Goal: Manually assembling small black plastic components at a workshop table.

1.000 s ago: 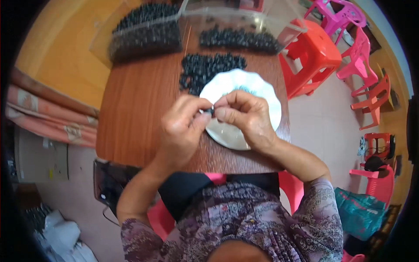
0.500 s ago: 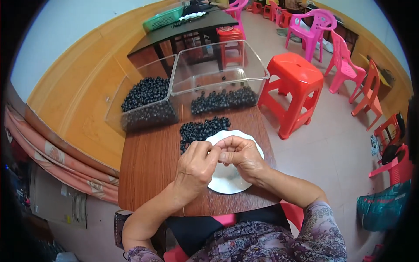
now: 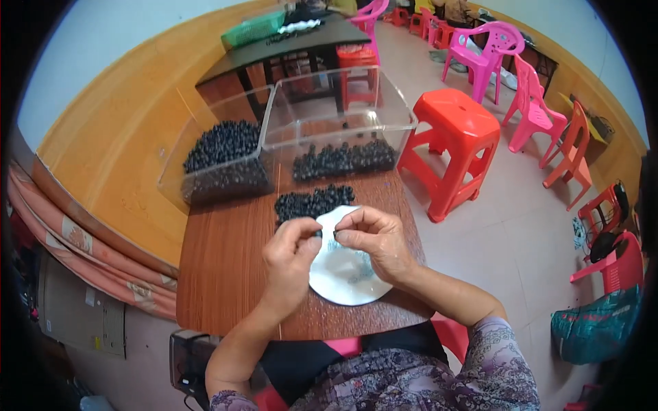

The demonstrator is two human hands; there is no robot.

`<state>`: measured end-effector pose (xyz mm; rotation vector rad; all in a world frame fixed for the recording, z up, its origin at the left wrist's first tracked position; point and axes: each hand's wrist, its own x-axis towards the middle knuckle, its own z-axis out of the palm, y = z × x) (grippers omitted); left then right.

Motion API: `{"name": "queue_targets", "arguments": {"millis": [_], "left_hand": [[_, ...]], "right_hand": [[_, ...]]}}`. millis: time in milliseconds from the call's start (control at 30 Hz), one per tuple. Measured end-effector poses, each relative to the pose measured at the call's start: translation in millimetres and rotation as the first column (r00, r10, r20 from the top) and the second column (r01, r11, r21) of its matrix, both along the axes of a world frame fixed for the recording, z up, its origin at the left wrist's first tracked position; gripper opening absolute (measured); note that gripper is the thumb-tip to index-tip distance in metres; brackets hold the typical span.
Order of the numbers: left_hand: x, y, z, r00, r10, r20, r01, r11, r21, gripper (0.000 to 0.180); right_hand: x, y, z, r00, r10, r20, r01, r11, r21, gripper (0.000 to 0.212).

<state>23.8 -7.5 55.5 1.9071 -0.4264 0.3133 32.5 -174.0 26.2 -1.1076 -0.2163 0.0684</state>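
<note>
Above the white scalloped plate (image 3: pixel 343 291) my two hands are apart, fingertips facing each other. My left hand (image 3: pixel 289 259) pinches a small black piece (image 3: pixel 317 233) between thumb and forefinger. Between the thumb and fingertips of my right hand (image 3: pixel 377 245) sits another small dark piece (image 3: pixel 336 234), mostly covered. Faint bluish marks or tiny bits show on the plate; which, I cannot tell. Just beyond it, touching or nearly so, lies a loose heap of black ring-like pieces (image 3: pixel 312 203) on the brown wooden table (image 3: pixel 223 267).
Two clear plastic tubs stand at the table's far side: the left tub (image 3: pixel 169 177) heaped with black pieces, the right tub (image 3: pixel 343 128) with a shallower layer. A red stool (image 3: pixel 456 116) stands to the right. A dark table (image 3: pixel 288 44) with a green basket (image 3: pixel 252 30) is beyond.
My hands were together at the fingertips and have drawn apart, a black piece now showing at each. The whole view has shifted slightly.
</note>
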Motion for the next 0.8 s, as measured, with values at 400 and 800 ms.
{"name": "queue_targets", "arguments": {"millis": [400, 800], "left_hand": [[10.1, 14.9, -48.8, 0.75, -0.522, -0.406, -0.1, 0.517, -0.85, 0.018], [12.6, 15.0, -63.0, 0.66, -0.638, -0.397, -0.319, 0.24, -0.917, 0.016]], "right_hand": [[12.6, 20.0, 5.0, 0.822, 0.085, 0.563, 0.246, 0.838, -0.487, 0.011], [16.1, 14.4, 1.4, 0.629, 0.33, 0.704, 0.41, 0.629, -0.661, 0.021]]}}
